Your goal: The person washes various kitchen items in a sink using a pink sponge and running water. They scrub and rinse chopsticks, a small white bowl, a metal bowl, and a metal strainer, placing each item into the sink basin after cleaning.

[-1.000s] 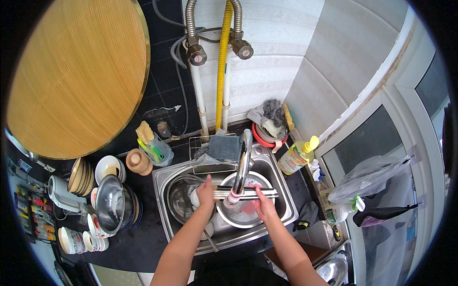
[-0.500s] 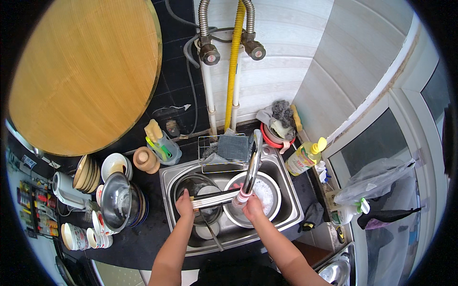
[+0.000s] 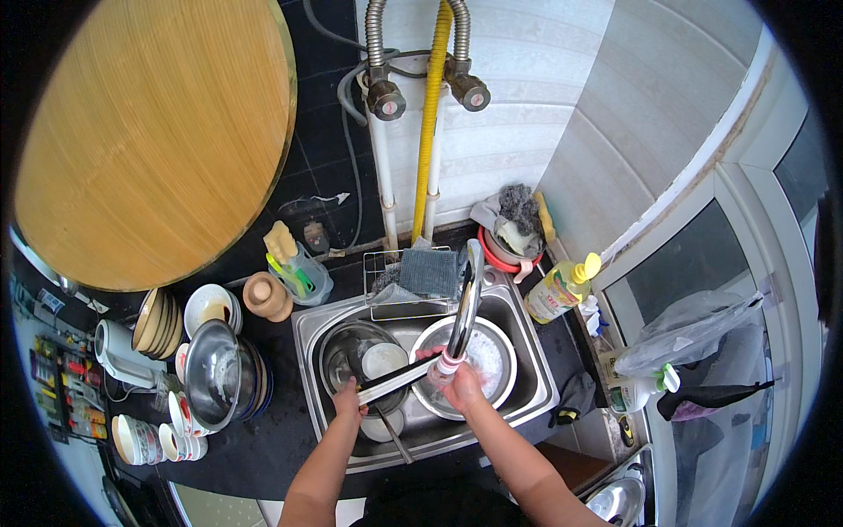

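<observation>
A bundle of light and dark chopsticks [image 3: 397, 379] slants across the sink [image 3: 537, 386]. My left hand [image 3: 349, 399] is closed round its lower left end. At the other end, my right hand [image 3: 462, 390] grips the bundle under the faucet [image 3: 465, 321], whose tip hides part of the fingers. Below my right hand stands a pale basin [image 3: 507, 388] with white suds [image 3: 486, 353]. Under the chopsticks on the left are a metal pot [image 3: 335, 344], white bowls [image 3: 384, 358] and a long metal utensil handle [image 3: 397, 442].
Stacked bowls [image 3: 140, 439] and a steel bowl [image 3: 211, 373] crowd the left counter. A wire rack [image 3: 378, 281] holds a grey scrubbing pad [image 3: 428, 272] behind the sink. A yellow-capped detergent bottle [image 3: 555, 294] and a red basin [image 3: 492, 255] stand to the right.
The left end of the chopsticks has dropped toward me with my left hand, so the bundle now slants more. My right hand stays under the faucet, turned slightly.
</observation>
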Motion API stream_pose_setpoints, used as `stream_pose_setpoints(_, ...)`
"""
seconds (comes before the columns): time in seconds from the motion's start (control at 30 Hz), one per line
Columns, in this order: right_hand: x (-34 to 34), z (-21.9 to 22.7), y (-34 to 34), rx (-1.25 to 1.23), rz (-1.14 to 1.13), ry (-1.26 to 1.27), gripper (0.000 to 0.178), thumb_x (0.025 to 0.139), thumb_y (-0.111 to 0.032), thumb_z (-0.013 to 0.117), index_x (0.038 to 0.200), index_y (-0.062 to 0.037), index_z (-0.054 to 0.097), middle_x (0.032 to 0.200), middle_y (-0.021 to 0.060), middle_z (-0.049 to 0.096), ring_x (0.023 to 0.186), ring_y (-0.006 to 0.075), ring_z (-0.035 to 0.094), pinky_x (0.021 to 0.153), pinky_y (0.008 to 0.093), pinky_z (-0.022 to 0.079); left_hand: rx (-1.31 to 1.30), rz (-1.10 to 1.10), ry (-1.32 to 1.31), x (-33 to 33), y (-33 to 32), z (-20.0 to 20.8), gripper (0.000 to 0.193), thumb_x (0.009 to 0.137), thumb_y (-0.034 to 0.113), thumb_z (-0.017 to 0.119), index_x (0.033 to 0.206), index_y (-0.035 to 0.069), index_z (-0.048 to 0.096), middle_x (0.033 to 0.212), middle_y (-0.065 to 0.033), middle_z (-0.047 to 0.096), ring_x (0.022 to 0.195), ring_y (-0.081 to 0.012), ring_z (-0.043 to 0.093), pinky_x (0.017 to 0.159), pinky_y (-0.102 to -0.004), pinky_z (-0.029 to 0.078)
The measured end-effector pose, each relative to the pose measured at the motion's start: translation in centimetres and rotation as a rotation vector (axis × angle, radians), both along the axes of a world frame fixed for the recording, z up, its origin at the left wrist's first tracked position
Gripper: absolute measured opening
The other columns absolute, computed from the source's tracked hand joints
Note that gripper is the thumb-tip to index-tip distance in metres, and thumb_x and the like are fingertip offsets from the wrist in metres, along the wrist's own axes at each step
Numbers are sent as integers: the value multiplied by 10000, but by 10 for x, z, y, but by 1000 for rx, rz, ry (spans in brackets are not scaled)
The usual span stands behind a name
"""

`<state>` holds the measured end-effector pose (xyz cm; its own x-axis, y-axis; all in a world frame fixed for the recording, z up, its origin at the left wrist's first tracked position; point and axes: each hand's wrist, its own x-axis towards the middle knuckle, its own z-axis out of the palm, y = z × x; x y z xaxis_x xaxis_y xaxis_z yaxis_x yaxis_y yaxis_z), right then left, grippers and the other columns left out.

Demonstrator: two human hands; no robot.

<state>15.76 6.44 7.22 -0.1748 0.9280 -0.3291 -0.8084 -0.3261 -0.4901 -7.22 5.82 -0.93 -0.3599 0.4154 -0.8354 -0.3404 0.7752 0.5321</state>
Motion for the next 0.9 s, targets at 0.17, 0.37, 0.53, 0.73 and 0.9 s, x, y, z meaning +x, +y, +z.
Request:
stream_pose_setpoints(0.17,9,-43,-1,-73,-70,-55,315,907,-190,433,1161,-4,431,1091,129,563,927,200,572,811,333,469,-42,-86,-55,14,-11,1,352,825,424,523,872,76,530,631,-97,511,389,-179,419,302,-269,335)
stream_pose_setpoints(0.37,-3,-43,3,-123,-57,-220,272,905,-188,437,1103,-4,468,1085,144,564,967,225,565,823,335,465,-70,-148,-123,15,-10,-11,358,823,436,532,894,85,533,684,-87,538,427,-193,466,354,-294,420)
stream_pose_setpoints(0.53,2,-13,5,-107,42,-139,294,885,-98,435,1158,10,450,1152,166,533,1074,263,519,915,327,422,61,-159,-341,13,-6,-5,353,834,379,548,928,41,506,799,-136,596,600,-286,608,470,-350,514)
stream_pose_setpoints(0.73,10,-56,8,-141,-131,-169,307,898,-109,386,1173,14,446,1142,153,544,1071,243,530,904,334,434,123,-229,-459,22,-1,28,359,843,337,545,987,13,492,945,-176,596,751,-347,627,645,-420,531)
stream_pose_setpoints(0.9,23,-60,12,-112,-165,46,334,901,-195,444,1159,16,452,1106,144,561,983,227,566,867,351,453,236,-229,-628,29,1,34,322,863,287,519,1007,-1,506,991,-168,579,851,-322,602,704,-425,522)
